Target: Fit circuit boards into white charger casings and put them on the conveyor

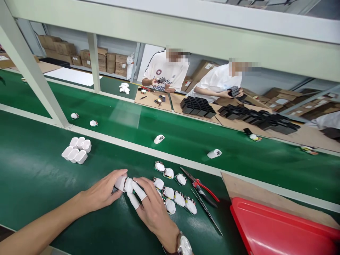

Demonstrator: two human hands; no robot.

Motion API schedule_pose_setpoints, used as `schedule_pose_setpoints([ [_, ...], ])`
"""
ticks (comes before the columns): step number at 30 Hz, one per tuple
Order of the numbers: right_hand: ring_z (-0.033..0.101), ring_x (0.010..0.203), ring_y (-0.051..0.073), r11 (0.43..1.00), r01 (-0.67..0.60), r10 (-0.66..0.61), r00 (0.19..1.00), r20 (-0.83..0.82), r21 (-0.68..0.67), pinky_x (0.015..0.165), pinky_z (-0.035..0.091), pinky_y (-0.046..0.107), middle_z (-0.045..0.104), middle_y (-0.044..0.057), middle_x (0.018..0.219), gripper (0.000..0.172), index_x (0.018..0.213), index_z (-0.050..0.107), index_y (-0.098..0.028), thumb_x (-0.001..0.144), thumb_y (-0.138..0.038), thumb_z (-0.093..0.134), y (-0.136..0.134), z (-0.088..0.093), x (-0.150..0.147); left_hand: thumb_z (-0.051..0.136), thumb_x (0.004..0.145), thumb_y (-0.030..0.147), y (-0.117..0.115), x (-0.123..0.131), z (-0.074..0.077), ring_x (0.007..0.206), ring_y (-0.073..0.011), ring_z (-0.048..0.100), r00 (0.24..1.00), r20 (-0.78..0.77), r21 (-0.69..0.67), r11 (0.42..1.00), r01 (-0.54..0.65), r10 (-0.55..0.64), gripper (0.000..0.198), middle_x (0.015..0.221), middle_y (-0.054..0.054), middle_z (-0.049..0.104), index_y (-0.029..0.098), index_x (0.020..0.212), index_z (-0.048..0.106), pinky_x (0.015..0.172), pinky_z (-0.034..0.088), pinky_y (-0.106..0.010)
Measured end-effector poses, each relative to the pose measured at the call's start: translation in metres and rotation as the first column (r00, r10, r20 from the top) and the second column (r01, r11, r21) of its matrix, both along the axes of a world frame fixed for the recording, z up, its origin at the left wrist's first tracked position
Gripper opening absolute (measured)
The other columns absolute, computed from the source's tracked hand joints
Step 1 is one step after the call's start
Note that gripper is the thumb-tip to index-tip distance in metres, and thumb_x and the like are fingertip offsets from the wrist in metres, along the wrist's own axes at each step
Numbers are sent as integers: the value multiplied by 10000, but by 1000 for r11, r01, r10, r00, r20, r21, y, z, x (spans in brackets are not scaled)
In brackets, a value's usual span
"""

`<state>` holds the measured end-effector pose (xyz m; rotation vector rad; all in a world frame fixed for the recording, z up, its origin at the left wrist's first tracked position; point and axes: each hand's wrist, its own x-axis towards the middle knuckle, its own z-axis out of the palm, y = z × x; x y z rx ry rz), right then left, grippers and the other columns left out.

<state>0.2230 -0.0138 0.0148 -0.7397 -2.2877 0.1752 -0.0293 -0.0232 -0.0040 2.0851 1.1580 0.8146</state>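
My left hand (107, 187) grips a white plastic housing (120, 183) lying sideways, its open end turned to the right. At that opening, my right hand (151, 205), with white finger cots on two fingers, pinches a circuit board with a white covering (129, 185). The board is partly inside the housing; how deep I cannot tell. Right of my hands lie several more circuit boards with white coverings (179, 199) in loose rows. Beyond my left hand stand several empty white housings (81, 156), open ends up.
Red-handled pliers (198, 184) and tweezers (207, 211) lie to the right, near a red tray (278, 226). A green conveyor belt (119, 118) carries white housings (214, 153) and boards. Two people sit across it by black cases (196, 106). A slanted metal post (39, 63) stands left.
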Motion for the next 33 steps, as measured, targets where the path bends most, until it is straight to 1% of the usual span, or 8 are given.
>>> schedule_pose_setpoints([
  [10,588,1281,332,998,-10,8,999,-32,-62,1021,599,569,628,174,1352,565,1498,459,-182,975,-14,591,3,0,-1,600,993,168,1,1,4,1347,-284,627,1000,-18,-45,999,14,-15,710,1493,-118,594,309,1604,266,1116,553,-469],
  [15,564,1321,351,996,-28,28,1000,0,-85,1026,585,590,601,169,1410,550,1483,461,-214,982,-15,573,1,-4,-1,591,1006,173,1,2,6,1328,-283,630,999,-19,-75,997,30,-32,687,1492,-119,587,309,1593,261,1073,575,-457],
  [19,584,1277,323,990,-41,39,999,-14,-133,1006,601,557,622,174,1368,527,1507,436,-191,1018,-81,599,1,0,0,631,1003,172,2,2,8,1373,-295,574,999,-10,-45,998,39,-40,687,1468,-113,605,317,1590,304,1140,515,-523],
  [24,606,1241,321,990,-66,70,997,22,-128,989,613,560,634,151,1328,307,1315,585,-225,1021,-157,641,3,9,-5,623,1021,184,3,0,11,1396,-273,552,996,29,-115,990,85,-82,715,1489,-106,604,321,1626,268,1145,517,-506],
  [26,601,1272,335,990,-50,57,997,47,-131,1012,606,579,613,161,1363,278,1287,601,-227,1017,-171,639,3,10,-8,624,1026,202,3,-1,12,1422,-279,537,997,22,-129,988,82,-80,681,1520,-110,583,318,1611,295,1162,501,-514],
  [29,610,1286,313,985,-39,38,999,-6,-170,1019,615,537,596,171,1384,362,1376,540,-223,1025,-155,602,3,5,-12,631,1021,222,4,-2,11,1389,-268,584,997,51,-168,983,72,-65,613,1521,-115,577,303,1552,336,1135,531,-479],
  [31,639,1226,292,981,-26,22,999,-24,-193,977,635,492,608,165,1337,386,1409,507,-215,1034,-138,558,3,2,-14,621,1010,196,4,-2,11,1300,-242,652,994,85,-165,983,85,-72,486,1445,-103,621,283,1444,419,1079,574,-426],
  [33,660,1124,286,983,-14,18,1000,21,-184,901,653,469,618,157,1270,360,1376,526,-205,1027,-116,522,5,0,-15,597,998,155,4,-1,11,1196,-216,699,993,66,-95,990,103,-97,344,1358,-86,652,264,1311,505,1022,603,-377],
])
